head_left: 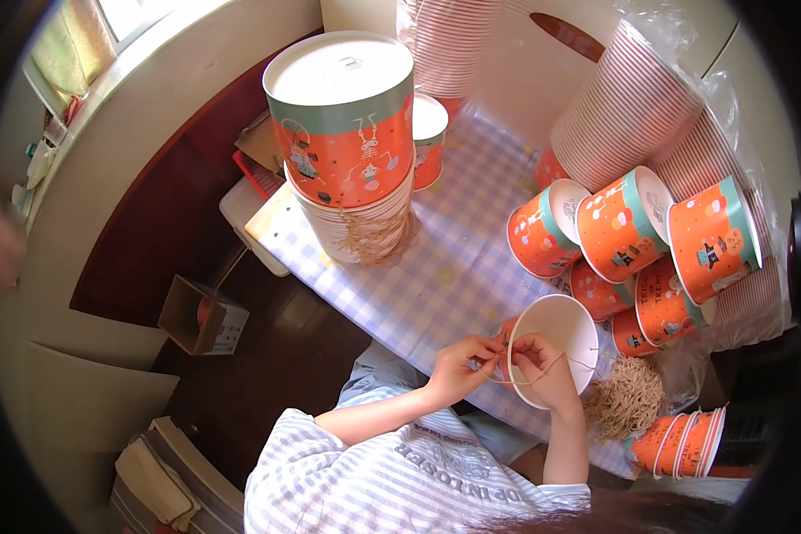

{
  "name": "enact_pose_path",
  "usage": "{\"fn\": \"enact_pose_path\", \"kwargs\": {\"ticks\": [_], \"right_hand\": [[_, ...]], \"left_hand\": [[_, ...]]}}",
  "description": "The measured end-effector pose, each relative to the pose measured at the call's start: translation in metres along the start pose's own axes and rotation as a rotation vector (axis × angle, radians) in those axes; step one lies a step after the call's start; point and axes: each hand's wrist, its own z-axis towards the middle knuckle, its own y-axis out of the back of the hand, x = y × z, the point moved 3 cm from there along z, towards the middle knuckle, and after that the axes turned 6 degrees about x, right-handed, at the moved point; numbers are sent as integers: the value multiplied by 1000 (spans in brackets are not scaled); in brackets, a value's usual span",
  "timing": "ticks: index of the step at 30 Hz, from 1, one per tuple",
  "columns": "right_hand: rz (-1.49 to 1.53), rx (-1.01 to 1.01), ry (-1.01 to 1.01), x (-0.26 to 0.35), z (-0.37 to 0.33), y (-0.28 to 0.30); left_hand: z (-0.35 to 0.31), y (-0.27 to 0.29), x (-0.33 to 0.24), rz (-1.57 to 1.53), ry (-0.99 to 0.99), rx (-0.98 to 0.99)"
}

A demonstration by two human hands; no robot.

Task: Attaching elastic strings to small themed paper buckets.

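A paper bucket (pixel 571 319), white inside and orange outside, lies tilted near the table's front edge with its mouth toward me. Pinched at its left rim, the fingers of my left hand (pixel 461 367) close on a thin beige string (pixel 505 382). My right hand (pixel 547 376) reaches over the mouth, and its fingertips also grip the string at the rim. The string loops below both hands, and part of it crosses the bucket's opening. Whether it passes through a hole in the wall is hidden by my fingers.
A heap of beige strings (pixel 630 396) lies right of the bucket. Beyond it several orange buckets (pixel 621 227) are piled, beside tall bagged stacks (pixel 627 107). A large bucket (pixel 340 125) stands upside down on a stack at the left. The checked tablecloth (pixel 472 240) covers the table.
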Motion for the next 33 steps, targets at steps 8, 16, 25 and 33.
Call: {"fn": "enact_pose_path", "kwargs": {"ticks": [8,16,25,33], "right_hand": [[-12,-13,8,-6,0,1],[-12,-8,29,-4,1,0],[-192,-103,-20,-1,-1,-1],[-364,-168,26,4,-2,0]], "left_hand": [[-1,-3,10,-26,47,-15],[1,-4,5,4,65,-12],[1,-8,9,13,26,2],[1,-4,13,-13,74,35]]}}
